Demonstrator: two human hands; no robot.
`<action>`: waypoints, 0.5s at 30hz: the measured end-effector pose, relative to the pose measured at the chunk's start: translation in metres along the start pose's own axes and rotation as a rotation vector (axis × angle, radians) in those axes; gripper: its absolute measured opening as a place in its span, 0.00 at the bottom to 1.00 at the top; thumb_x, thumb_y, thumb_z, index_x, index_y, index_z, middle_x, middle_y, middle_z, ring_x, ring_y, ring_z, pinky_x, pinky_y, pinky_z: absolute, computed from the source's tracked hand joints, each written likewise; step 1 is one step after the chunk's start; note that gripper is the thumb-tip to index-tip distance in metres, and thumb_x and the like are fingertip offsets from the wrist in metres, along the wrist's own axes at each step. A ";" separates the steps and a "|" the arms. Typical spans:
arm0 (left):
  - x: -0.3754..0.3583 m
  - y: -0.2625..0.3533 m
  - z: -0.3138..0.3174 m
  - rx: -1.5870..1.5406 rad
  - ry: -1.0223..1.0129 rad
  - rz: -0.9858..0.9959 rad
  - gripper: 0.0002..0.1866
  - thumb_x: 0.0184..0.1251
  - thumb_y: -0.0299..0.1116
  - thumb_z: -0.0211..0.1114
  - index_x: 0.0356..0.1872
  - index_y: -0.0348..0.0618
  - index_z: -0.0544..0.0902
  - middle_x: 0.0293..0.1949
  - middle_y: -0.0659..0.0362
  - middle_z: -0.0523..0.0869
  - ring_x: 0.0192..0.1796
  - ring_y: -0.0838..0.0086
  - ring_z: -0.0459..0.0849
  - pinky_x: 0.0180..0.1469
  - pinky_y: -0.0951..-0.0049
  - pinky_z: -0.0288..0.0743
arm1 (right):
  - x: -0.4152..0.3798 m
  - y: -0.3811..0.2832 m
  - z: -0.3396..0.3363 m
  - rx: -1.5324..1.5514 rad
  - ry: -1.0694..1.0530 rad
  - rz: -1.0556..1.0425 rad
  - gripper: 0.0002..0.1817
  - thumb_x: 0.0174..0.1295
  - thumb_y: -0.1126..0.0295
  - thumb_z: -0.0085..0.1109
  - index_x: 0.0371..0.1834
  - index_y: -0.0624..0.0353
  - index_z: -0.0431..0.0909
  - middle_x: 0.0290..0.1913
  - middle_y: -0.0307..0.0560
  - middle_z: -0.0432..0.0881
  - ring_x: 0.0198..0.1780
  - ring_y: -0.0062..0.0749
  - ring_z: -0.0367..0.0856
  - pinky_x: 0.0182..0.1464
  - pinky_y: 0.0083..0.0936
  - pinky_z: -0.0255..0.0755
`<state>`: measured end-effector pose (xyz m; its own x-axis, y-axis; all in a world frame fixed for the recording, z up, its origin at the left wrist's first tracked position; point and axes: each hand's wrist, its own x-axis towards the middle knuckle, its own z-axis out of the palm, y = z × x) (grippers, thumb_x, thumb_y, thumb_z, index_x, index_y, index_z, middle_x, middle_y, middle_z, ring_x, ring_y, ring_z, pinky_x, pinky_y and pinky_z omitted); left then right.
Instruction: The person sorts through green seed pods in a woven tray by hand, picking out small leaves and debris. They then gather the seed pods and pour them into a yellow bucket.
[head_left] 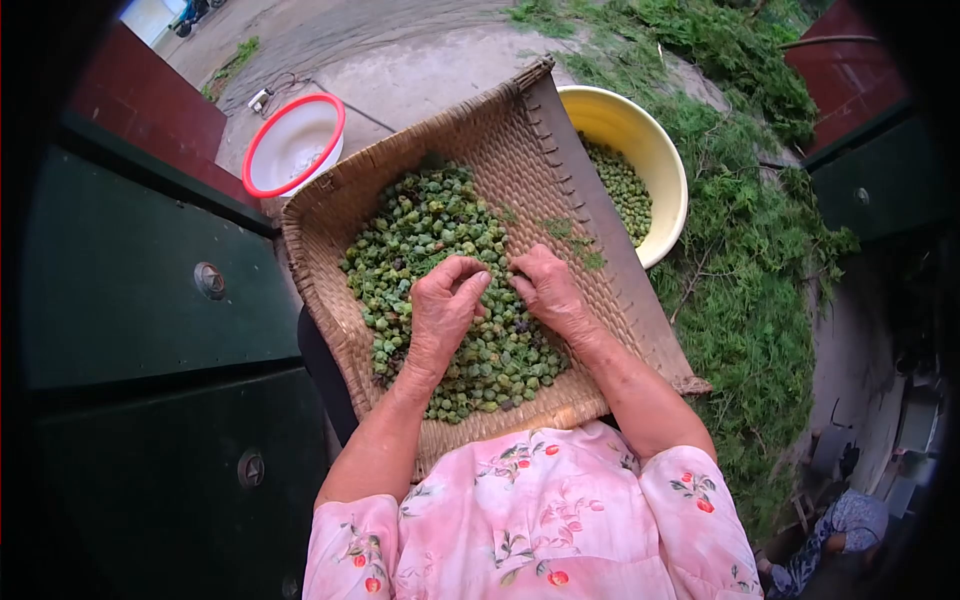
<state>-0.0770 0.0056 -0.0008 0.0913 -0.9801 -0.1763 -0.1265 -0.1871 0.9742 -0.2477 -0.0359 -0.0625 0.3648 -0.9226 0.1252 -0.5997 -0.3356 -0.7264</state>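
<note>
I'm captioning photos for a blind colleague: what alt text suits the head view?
Left hand and right hand close together over small green pieces heaped in a woven tray. Beside it, a red-rimmed white basin and a yellow basin holding similar pieces; leafy branches at right.

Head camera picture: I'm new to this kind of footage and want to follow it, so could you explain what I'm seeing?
There is no machine here, only a person's bare hands. The single picture comes from a camera worn on the head, looking forward and down, so the pink floral top at the bottom is the wearer's own.

In front is a woven tray carrying a pile of small green pods or cones. The left hand and right hand are curled over it; whether they pinch anything is too small to tell.

Beyond are a red-rimmed white basin and a yellow basin with more green pieces in it. Leafy branches cover the ground on the right.
</note>
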 end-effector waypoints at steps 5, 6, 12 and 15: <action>-0.001 0.001 0.000 -0.037 0.014 0.008 0.07 0.65 0.27 0.62 0.41 0.36 0.81 0.28 0.64 0.82 0.23 0.84 0.79 0.22 0.85 0.69 | 0.003 0.005 -0.023 1.110 -0.042 0.673 0.10 0.61 0.69 0.59 0.44 0.60 0.76 0.31 0.39 0.77 0.32 0.26 0.78 0.28 0.23 0.71; -0.001 0.000 0.001 -0.042 0.011 0.007 0.07 0.65 0.26 0.62 0.41 0.36 0.81 0.28 0.64 0.82 0.23 0.84 0.79 0.22 0.85 0.69 | 0.001 0.004 -0.027 1.231 -0.040 0.650 0.10 0.64 0.67 0.59 0.44 0.60 0.75 0.32 0.35 0.75 0.32 0.21 0.75 0.25 0.17 0.67; -0.001 -0.004 0.004 -0.024 0.010 0.044 0.07 0.64 0.25 0.61 0.41 0.35 0.81 0.28 0.63 0.82 0.22 0.84 0.78 0.22 0.85 0.71 | -0.001 -0.002 -0.035 1.500 -0.071 0.650 0.09 0.63 0.68 0.59 0.43 0.58 0.73 0.35 0.36 0.75 0.31 0.24 0.75 0.24 0.16 0.64; -0.002 -0.002 0.003 -0.002 0.042 0.098 0.07 0.64 0.23 0.61 0.41 0.34 0.81 0.28 0.63 0.82 0.22 0.84 0.78 0.23 0.84 0.72 | 0.000 0.000 -0.037 1.530 -0.095 0.626 0.09 0.63 0.68 0.59 0.43 0.57 0.74 0.35 0.39 0.76 0.31 0.25 0.75 0.25 0.17 0.66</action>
<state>-0.0800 0.0079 -0.0023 0.1201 -0.9900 -0.0739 -0.1353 -0.0901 0.9867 -0.2740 -0.0429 -0.0370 0.4262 -0.8007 -0.4211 0.5297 0.5982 -0.6013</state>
